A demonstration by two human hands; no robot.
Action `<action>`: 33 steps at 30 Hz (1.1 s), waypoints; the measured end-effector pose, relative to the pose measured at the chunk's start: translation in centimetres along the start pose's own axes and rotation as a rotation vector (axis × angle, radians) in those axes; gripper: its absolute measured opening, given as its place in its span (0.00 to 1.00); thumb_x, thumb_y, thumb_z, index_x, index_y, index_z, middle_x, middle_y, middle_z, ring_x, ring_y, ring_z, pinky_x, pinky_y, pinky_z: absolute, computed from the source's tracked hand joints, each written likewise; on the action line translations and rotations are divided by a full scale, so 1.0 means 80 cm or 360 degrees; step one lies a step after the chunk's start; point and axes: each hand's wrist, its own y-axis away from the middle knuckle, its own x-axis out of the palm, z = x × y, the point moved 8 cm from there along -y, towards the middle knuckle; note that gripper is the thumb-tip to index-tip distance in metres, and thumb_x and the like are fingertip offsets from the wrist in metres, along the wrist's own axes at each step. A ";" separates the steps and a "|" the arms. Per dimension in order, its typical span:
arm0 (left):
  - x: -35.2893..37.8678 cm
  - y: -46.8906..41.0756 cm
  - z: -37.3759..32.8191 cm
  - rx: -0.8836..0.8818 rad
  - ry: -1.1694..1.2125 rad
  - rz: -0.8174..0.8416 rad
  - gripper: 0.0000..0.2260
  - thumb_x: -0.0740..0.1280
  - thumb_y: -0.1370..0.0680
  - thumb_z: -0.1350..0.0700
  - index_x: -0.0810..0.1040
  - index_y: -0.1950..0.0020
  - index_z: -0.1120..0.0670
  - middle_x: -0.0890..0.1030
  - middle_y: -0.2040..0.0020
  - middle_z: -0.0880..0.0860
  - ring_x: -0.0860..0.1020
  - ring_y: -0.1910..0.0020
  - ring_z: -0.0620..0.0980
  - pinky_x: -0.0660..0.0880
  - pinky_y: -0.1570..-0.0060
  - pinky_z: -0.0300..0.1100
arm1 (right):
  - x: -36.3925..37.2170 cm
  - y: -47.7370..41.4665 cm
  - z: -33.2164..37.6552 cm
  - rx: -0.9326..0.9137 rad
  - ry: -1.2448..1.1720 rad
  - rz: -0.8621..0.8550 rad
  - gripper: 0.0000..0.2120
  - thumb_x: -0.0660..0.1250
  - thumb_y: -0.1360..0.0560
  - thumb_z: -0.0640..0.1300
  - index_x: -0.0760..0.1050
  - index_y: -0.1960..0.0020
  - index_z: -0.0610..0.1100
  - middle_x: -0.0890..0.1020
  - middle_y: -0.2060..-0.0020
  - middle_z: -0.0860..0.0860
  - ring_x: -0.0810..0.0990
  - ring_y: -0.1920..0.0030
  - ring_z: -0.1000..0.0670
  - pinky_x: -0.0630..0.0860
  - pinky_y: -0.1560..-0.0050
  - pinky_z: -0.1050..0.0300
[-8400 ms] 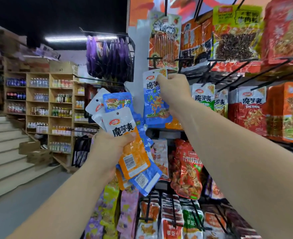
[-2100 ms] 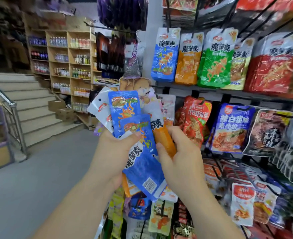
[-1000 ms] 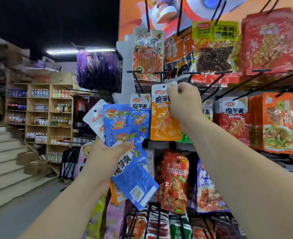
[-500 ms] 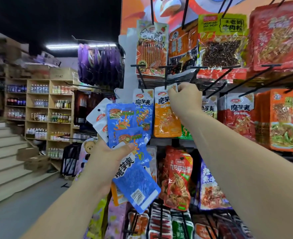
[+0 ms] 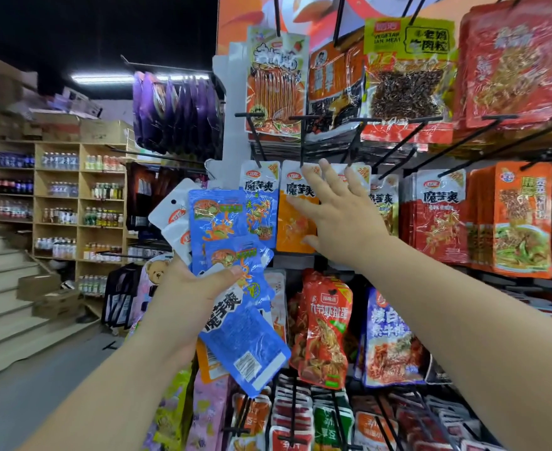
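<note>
Head view: the left hand [image 5: 190, 288] grips a fanned bundle of packets [image 5: 217, 222], thumb pressed across the front; their long axes run roughly upright, the lowest packet tilted. The right hand [image 5: 343, 222] is spread, fingers straight, holding nothing, in front of the orange packet [image 5: 292, 229] hanging from its hook [image 5: 301, 141] on the far rack; contact cannot be told. The bundle lies left of, below and nearer than the right hand; judged next: the free right hand draws one packet.
</note>
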 end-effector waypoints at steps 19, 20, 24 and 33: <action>-0.035 0.006 -0.006 -0.0049 0.0138 -0.0176 0.15 0.70 0.21 0.66 0.80 0.35 0.56 0.88 0.47 0.57 0.88 0.52 0.58 0.86 0.58 0.49 | 0.000 -0.024 0.077 -0.0601 0.0100 0.0228 0.25 0.45 0.13 0.57 0.46 0.16 0.60 0.41 0.16 0.55 0.35 0.17 0.42 0.34 0.22 0.32; -0.038 0.007 -0.006 -0.0052 0.0140 -0.0188 0.15 0.70 0.21 0.66 0.80 0.35 0.56 0.88 0.47 0.56 0.88 0.53 0.57 0.86 0.59 0.49 | 0.006 -0.025 0.080 -0.0601 0.0125 0.0288 0.26 0.46 0.13 0.57 0.46 0.16 0.60 0.40 0.16 0.55 0.35 0.17 0.42 0.33 0.22 0.32; -0.037 0.008 -0.008 -0.0056 0.0105 -0.0191 0.14 0.70 0.21 0.66 0.81 0.37 0.54 0.88 0.46 0.55 0.88 0.52 0.57 0.85 0.54 0.52 | 0.029 -0.030 0.087 -0.0520 0.0151 0.0507 0.29 0.49 0.14 0.55 0.44 0.16 0.58 0.35 0.17 0.55 0.33 0.18 0.42 0.35 0.22 0.30; -0.032 0.009 0.007 -0.0164 0.0164 -0.0185 0.25 0.77 0.25 0.61 0.74 0.30 0.54 0.85 0.39 0.58 0.86 0.45 0.60 0.81 0.42 0.65 | 0.010 -0.030 0.096 -0.0423 -0.0042 0.0612 0.29 0.50 0.13 0.57 0.48 0.15 0.53 0.38 0.17 0.54 0.36 0.17 0.44 0.37 0.21 0.30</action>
